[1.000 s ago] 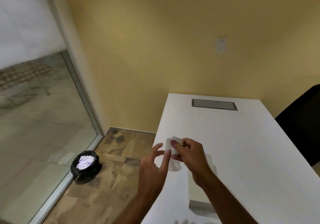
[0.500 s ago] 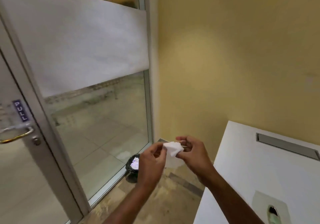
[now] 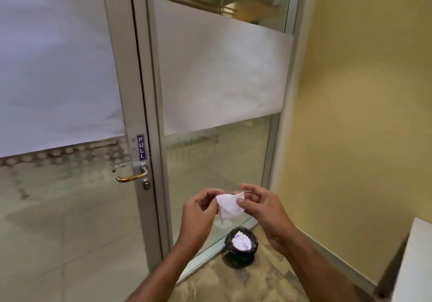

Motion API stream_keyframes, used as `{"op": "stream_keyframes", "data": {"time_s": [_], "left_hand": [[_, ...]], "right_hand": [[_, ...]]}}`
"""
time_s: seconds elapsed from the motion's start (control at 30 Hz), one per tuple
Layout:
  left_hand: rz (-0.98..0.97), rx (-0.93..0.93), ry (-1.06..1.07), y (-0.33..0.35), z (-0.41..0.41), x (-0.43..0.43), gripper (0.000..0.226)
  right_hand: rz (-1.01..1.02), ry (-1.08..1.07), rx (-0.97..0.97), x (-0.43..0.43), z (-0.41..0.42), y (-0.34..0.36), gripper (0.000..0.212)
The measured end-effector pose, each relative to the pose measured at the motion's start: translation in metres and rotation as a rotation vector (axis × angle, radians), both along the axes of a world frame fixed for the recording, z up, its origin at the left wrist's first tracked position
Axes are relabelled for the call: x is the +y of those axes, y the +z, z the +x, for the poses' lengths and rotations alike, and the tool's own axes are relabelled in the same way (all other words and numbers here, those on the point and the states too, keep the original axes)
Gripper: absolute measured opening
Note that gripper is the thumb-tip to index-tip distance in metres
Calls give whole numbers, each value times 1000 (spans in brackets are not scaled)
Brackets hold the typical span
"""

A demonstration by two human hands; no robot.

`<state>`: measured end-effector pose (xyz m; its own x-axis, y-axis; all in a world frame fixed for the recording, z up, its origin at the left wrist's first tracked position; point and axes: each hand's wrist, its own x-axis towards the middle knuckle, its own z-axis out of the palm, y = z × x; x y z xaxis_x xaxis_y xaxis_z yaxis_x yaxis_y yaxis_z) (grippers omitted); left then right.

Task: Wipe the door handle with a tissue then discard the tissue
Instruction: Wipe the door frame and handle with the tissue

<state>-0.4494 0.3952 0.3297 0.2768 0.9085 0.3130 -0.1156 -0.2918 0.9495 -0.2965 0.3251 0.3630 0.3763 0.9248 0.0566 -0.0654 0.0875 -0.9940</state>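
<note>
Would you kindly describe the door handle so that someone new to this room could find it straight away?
Start at the glass door on the left and follow its grey metal frame down to the small blue PULL sign. Just below the sign, the door handle is a brass-coloured lever pointing left. The round keyhole beneath it is grey and much smaller.

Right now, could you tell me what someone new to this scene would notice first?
Most likely the white tissue at centre, pinched between the left hand and the right hand, both in front of the glass door. Next, the brass handle at left under a blue PULL sign. Then the small black bin on the floor below the hands, holding white paper.
</note>
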Motion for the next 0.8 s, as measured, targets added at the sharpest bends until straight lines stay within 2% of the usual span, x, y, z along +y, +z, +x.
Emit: {"op": "stream_keyframes", "data": {"time_s": [0.07, 0.2, 0.47, 0.57, 0.67, 0.8], "left_hand": [[3, 3, 46, -1, -13, 18, 18], [3, 32, 104, -2, -34, 47, 17], [-52, 122, 193, -1, -60, 110, 19], [-28, 141, 313, 3, -66, 139, 22], [72, 299, 508, 6, -69, 167, 37], [336, 613, 774, 5, -82, 199, 47]], "right_hand": [[-34, -14, -142, 23, -14, -1, 30], [-58, 31, -288, 68, -33, -7, 5], [-49, 274, -108, 161, -34, -17, 12], [-30, 315, -49, 199, -36, -15, 12], [10, 285, -1, 231, -40, -15, 23], [54, 262, 7, 268, -48, -16, 34]]}}
